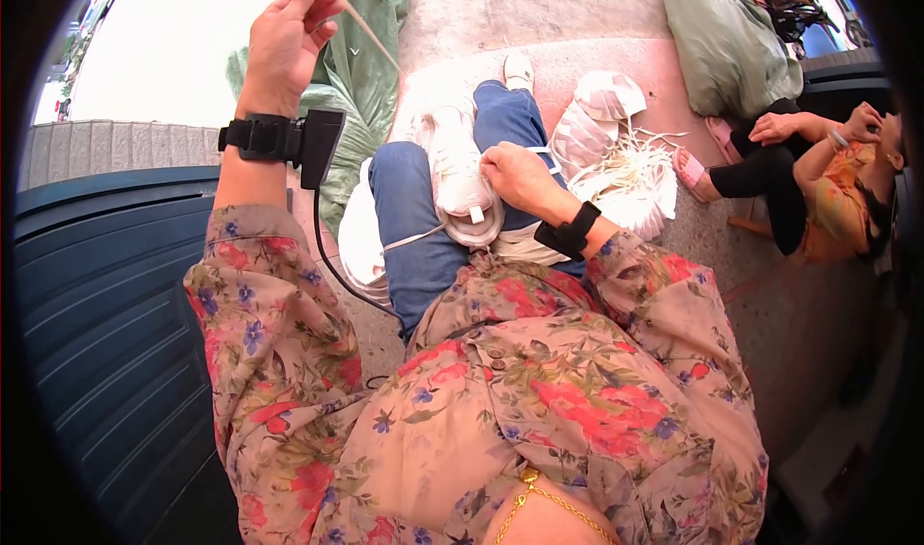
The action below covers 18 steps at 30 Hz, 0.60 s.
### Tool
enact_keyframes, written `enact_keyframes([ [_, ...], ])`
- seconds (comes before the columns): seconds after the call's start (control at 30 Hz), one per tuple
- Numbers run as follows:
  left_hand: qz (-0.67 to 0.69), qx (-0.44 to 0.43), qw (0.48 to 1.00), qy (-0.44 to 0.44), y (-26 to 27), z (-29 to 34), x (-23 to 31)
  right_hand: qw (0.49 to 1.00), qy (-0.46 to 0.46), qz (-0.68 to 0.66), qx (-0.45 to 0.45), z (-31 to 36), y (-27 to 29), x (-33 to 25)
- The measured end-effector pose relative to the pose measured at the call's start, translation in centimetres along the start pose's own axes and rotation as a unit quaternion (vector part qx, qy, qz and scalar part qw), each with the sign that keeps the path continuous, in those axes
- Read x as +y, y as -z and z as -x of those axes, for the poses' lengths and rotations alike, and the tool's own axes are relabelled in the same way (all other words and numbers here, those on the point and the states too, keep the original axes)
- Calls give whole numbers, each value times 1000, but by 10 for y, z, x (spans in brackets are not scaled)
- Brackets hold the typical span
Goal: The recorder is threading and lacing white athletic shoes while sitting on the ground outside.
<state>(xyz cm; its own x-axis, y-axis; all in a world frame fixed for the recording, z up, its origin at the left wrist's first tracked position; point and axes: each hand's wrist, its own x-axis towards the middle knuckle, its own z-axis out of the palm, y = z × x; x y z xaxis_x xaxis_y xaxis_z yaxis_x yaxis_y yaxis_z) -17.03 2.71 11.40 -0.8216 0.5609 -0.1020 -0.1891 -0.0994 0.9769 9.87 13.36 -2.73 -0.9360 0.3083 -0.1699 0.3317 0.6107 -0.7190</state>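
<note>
A white sneaker (460, 160) rests between my thighs, its heel end toward me and a small white tab showing at the back. My left hand (287, 39) is raised high at the upper left, fingers pinched on a thin off-white shoelace (369, 35). The lace slants down from those fingers toward the shoe; its lower part fades against the bright ground. Beside the shoe's right edge is my right hand (525, 181), fingers curled closed against the shoe. What they pinch, if anything, is hidden.
Loose laces (630, 174) and white shoe parts (592, 121) are heaped right of my legs. More white material (358, 237) lies on the left. Green sacks (361, 92) stand ahead, another sack (727, 44) farther right. A seated person (833, 189) is at the right. A blue panelled door (115, 324) borders the left.
</note>
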Motion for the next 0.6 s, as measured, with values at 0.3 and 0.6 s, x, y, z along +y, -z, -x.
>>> enact_keyframes([
  [0.3, -485, -86, 850, -187, 61, 56, -117, 976, -47, -204, -62, -9, -15, 5],
  [0.6, -426, -142, 884, -130, -22, 152, -159, 993, -15, -115, -16, -13, -13, -10],
])
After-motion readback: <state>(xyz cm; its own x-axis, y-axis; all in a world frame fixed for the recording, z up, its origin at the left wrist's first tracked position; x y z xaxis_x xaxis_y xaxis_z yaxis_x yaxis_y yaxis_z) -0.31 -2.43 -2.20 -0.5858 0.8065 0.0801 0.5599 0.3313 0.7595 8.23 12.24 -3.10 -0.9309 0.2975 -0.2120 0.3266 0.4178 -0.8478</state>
